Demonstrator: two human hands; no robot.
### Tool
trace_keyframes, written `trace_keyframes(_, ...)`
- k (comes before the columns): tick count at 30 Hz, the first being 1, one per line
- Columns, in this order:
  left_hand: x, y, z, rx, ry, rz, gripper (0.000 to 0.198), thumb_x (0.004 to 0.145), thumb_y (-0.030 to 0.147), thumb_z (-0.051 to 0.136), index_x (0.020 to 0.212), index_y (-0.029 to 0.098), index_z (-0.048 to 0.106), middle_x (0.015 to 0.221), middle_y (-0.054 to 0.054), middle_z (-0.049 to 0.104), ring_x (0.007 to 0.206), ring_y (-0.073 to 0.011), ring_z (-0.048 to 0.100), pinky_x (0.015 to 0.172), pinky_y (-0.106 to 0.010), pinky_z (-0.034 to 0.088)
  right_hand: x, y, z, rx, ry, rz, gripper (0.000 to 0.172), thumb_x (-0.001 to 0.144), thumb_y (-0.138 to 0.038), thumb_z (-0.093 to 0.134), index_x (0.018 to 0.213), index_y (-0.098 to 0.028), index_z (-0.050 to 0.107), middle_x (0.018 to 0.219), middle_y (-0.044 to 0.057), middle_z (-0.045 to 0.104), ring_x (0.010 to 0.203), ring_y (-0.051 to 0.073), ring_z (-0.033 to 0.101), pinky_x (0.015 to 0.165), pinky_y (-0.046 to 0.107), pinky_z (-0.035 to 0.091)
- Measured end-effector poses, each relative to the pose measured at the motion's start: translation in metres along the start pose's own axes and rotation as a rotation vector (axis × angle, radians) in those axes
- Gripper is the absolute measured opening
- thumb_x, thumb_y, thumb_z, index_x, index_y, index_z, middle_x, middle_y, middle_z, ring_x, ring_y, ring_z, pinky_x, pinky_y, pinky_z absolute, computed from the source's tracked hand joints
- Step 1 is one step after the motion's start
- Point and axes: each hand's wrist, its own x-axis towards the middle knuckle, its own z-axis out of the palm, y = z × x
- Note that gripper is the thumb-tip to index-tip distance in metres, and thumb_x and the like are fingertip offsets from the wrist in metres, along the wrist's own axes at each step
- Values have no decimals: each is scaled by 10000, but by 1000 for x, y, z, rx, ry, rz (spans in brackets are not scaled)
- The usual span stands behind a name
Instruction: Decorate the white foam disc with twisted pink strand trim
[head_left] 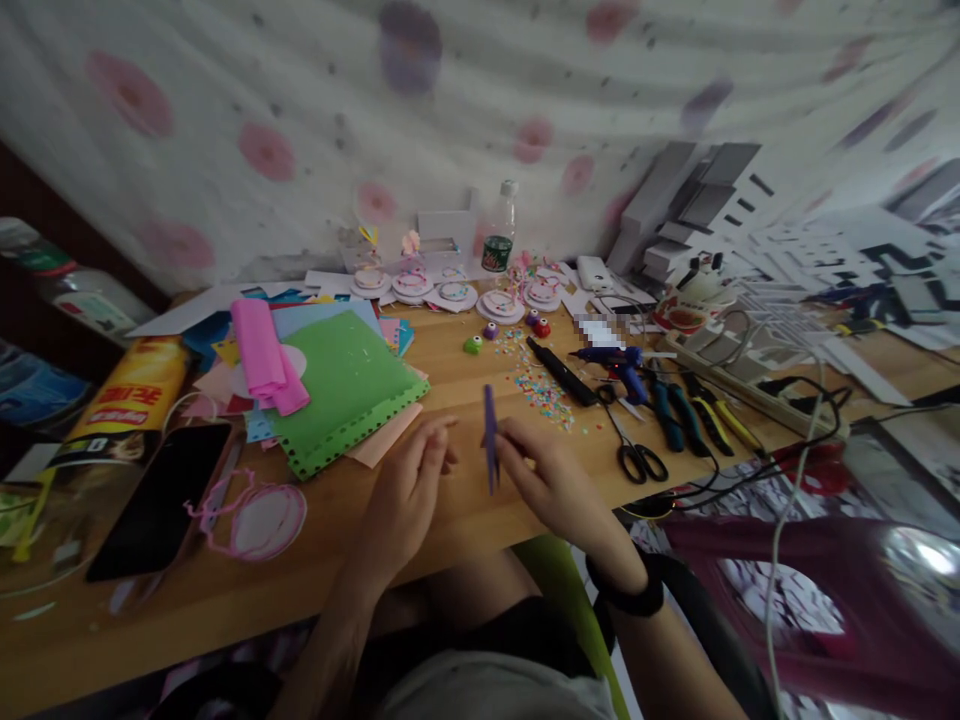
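Over the front middle of the wooden table, my right hand pinches a thin purple flat piece, turned nearly edge-on to me. Its face is hidden, so its shape cannot be made out. My left hand is just left of the piece, apart from it. Its fingers are loosely curled and nothing shows in them. Beyond the hands lie small colourful beads and a few little figures with eyes, such as a green one.
Left are green sheets, a pink roll, a phone and a pink cord loop. Right are scissors, a black pen-like tool, a blue glue gun, pliers and a power strip. A bottle stands behind.
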Motion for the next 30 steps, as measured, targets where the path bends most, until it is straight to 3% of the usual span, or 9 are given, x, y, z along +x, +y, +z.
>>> trace_keyframes(3, -1, -26, 4, 128, 94, -27, 230, 964, 318, 507, 1041, 193, 684, 985, -61, 734, 884, -191, 682, 803, -316, 540, -21, 22, -14, 234, 203, 152, 184, 968, -355, 529, 930, -204, 625, 626, -28, 544, 526, 142, 470, 506, 265, 351)
trace_keyframes(5, 1, -39, 14, 172, 61, -29, 138, 903, 254, 592, 950, 190, 705, 941, -58, 740, 853, -197, 681, 787, -322, 535, -37, 33, -20, 434, 320, 244, 188, 919, -383, 617, 972, -203, 626, 544, -55, 530, 465, 137, 453, 471, 259, 333)
trace_keyframes(10, 6, -44, 52, 281, -31, -25, 52, 796, 192, 730, 844, 210, 735, 855, -35, 701, 866, -223, 636, 849, -375, 495, -69, 39, -29, 837, 445, 411, 177, 800, -305, 722, 907, -224, 607, 612, -33, 625, 556, 161, 582, 610, 293, 471)
trace_keyframes(17, 8, -41, 67, 349, -22, -24, 122, 819, 220, 688, 699, 221, 714, 806, -44, 684, 870, -263, 597, 882, -451, 445, -89, 46, -55, 855, 534, 444, 203, 829, -418, 671, 932, -248, 630, 713, 19, 670, 644, 226, 642, 682, 387, 528)
trace_keyframes(21, 3, -42, 62, 257, 12, -5, 150, 861, 252, 614, 725, 216, 665, 779, -27, 708, 808, -235, 651, 804, -391, 507, -96, 54, -67, 963, 656, 415, 238, 805, -470, 725, 882, -245, 703, 718, 38, 694, 650, 223, 650, 644, 369, 524)
trace_keyframes(24, 4, -25, 57, 150, 101, 9, 159, 914, 328, 582, 831, 217, 661, 810, -20, 739, 777, -195, 697, 741, -325, 556, -110, 42, -73, 991, 788, 372, 225, 752, -414, 804, 884, -239, 754, 714, 34, 680, 662, 192, 628, 635, 329, 508)
trace_keyframes(26, 10, -1, 63, -26, 201, 6, 145, 855, 355, 687, 872, 212, 667, 857, -25, 759, 821, -191, 726, 795, -322, 584, -127, 28, -79, 955, 916, 302, 200, 763, -371, 808, 917, -253, 756, 670, 3, 619, 655, 160, 580, 648, 304, 496)
trace_keyframes(28, 18, 30, 82, -308, 266, -19, 207, 761, 308, 779, 895, 200, 662, 856, -22, 769, 793, -189, 747, 779, -320, 612, -148, 16, -85, 891, 1007, 230, 172, 790, -392, 781, 912, -279, 740, 622, -17, 533, 602, 151, 506, 604, 307, 474)
trace_keyframes(30, 22, 60, 116, -507, 165, -1, 192, 769, 278, 776, 893, 190, 660, 834, -29, 774, 778, -185, 754, 778, -326, 626, -168, 10, -94, 807, 1022, 204, 170, 812, -479, 742, 869, -321, 719, 566, -31, 424, 507, 151, 396, 486, 308, 394)
